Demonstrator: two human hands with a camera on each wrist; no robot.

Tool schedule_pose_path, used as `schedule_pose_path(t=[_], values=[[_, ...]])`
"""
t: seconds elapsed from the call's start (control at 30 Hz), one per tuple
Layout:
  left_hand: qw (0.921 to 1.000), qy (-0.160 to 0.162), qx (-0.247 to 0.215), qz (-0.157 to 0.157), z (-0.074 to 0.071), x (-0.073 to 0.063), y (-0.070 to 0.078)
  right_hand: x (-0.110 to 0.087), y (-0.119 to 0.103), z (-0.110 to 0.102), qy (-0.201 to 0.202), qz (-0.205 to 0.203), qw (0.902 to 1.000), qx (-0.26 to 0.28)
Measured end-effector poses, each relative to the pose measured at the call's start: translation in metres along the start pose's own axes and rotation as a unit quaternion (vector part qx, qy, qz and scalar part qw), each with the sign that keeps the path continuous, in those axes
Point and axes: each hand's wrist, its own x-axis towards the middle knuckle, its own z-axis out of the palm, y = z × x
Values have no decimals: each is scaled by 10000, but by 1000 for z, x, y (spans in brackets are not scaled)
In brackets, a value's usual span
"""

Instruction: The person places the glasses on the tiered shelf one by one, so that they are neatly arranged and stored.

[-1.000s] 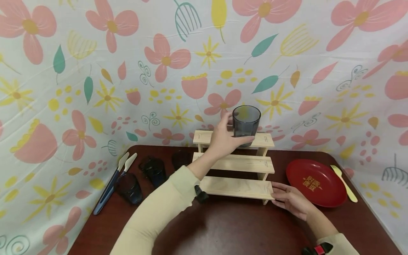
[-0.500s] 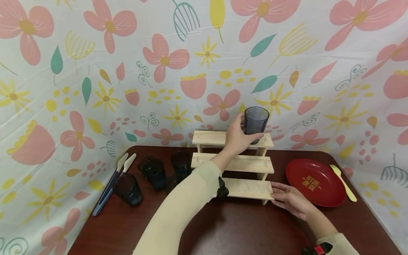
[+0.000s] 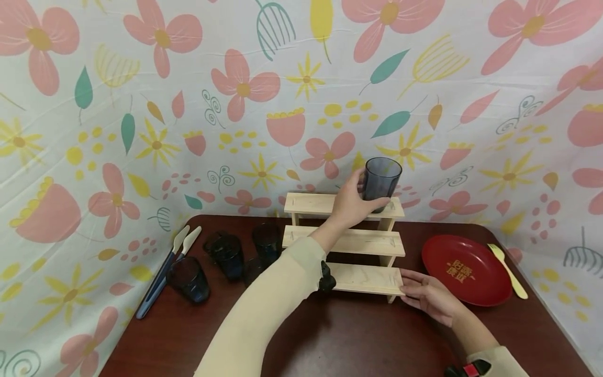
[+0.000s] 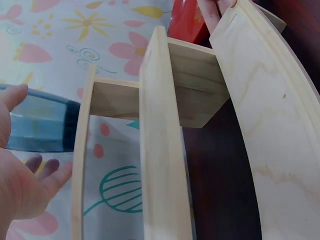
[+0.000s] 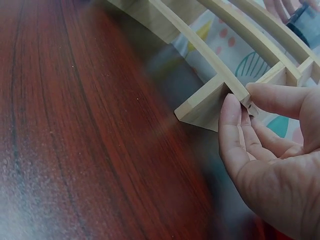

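A three-tier wooden display stand [image 3: 365, 276] is on the dark red-brown table. At the right end of its top shelf is a smoky blue drinking glass [image 3: 383, 180], upright, its base right at the board. My left hand [image 3: 353, 201] holds this glass from the left, thumb in front near the base; in the left wrist view other fingers [image 4: 59, 179] show past the glass's side. With thumb and fingers, my right hand [image 3: 431, 298] pinches the right end of the lowest shelf, also seen in the right wrist view, where the shelf edge [image 5: 200, 52] runs into my fingertips.
Several dark glasses and mugs [image 3: 188, 280] are on the table left of the stand. Beyond them lie two blue-handled knives [image 3: 157, 285]. On the right are a red plate [image 3: 490, 285] with gold characters and a pale yellow utensil [image 3: 511, 272]. Floral cloth [image 3: 301, 78] hangs behind.
My left hand has carried the glass rightward along the top shelf to its right end; in the last half second the glass shifted only slightly right. My right hand stays on the lowest shelf.
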Motion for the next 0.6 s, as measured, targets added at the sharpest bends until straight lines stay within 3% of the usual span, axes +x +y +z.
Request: schedule_pose_path(t=[0.23,0.43,0.6], values=[[9997,-225,-1,-129,-24,-13,8,1,1,1,44,-26,10000,73],[9989,-426,200,59,-45,-26,21,1,0,0,76,22,9998,161],[9979,-578,50,283,-76,-41,35,1,1,0,25,-7,9998,188]])
